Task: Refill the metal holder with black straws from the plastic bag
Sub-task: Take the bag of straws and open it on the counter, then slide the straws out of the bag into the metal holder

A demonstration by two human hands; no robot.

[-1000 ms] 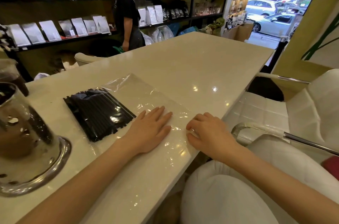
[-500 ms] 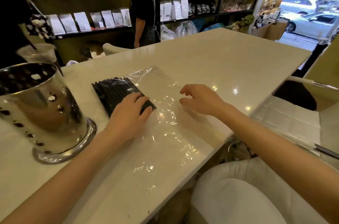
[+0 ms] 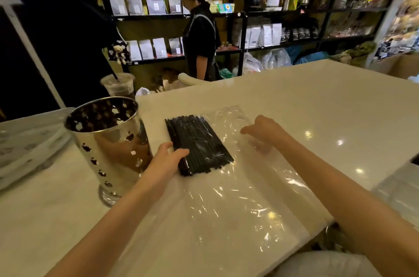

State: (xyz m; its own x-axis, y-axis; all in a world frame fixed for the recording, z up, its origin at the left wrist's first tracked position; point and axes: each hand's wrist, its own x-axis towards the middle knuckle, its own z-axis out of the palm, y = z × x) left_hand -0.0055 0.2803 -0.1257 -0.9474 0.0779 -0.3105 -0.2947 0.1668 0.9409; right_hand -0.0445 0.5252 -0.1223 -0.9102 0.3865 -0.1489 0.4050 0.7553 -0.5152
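Observation:
A bundle of black straws (image 3: 199,143) lies inside a long clear plastic bag (image 3: 238,197) flat on the pale counter. My left hand (image 3: 167,158) curls over the near left edge of the bundle, gripping it through the plastic. My right hand (image 3: 263,131) rests on the bag to the right of the straws, fingers bent and pressing the film. The shiny metal holder (image 3: 108,140), a perforated cup on a round foot, stands upright just left of the straws; its inside looks dark.
A plastic cup with a dark drink and straw (image 3: 119,86) stands behind the holder. A person in black (image 3: 200,34) stands at the shelves beyond the counter (image 3: 306,106). A white chair seat (image 3: 326,263) shows at the bottom right.
My view has swung left and closer. My left hand slid from the bag's middle onto the straw bundle's left edge; my right hand moved up beside the straws.

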